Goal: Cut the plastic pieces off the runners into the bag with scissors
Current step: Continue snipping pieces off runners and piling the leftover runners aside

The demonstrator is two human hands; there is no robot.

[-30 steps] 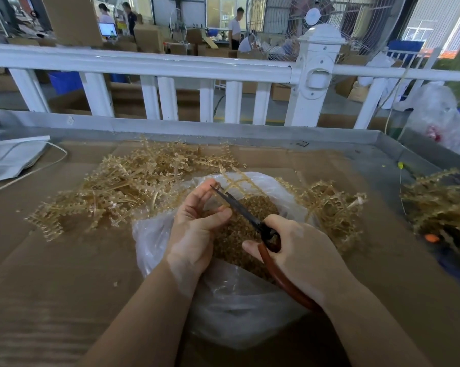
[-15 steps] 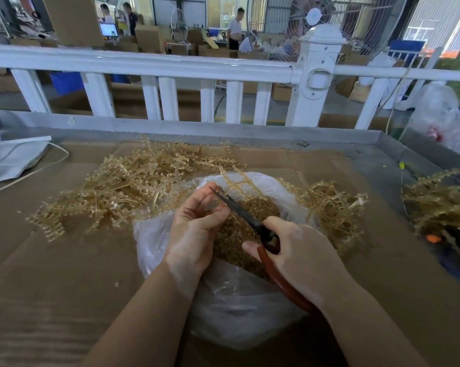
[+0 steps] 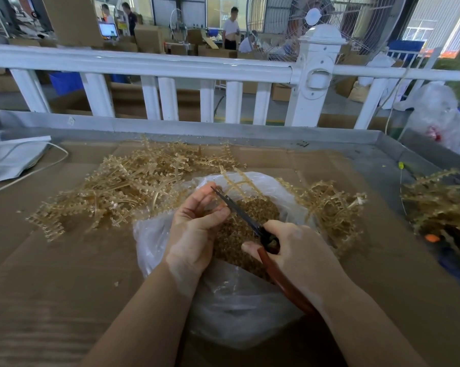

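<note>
A clear plastic bag lies open on the cardboard-covered table, holding a heap of small amber cut pieces. My left hand hovers over the bag's mouth with thumb and fingers curled, pinching a runner that sticks up beyond its fingertips. My right hand grips the red-handled scissors, whose dark blades point up-left and meet the left fingertips. Whether the blades are closed cannot be told.
A big pile of amber runners lies left of and behind the bag, a smaller clump to its right, and another pile at the far right. A white railing runs behind the table. White paper and a cord lie at the left.
My left hand's fingers have curled tighter around the runner at the scissor tips. The scissors and my right hand have shifted only slightly.
</note>
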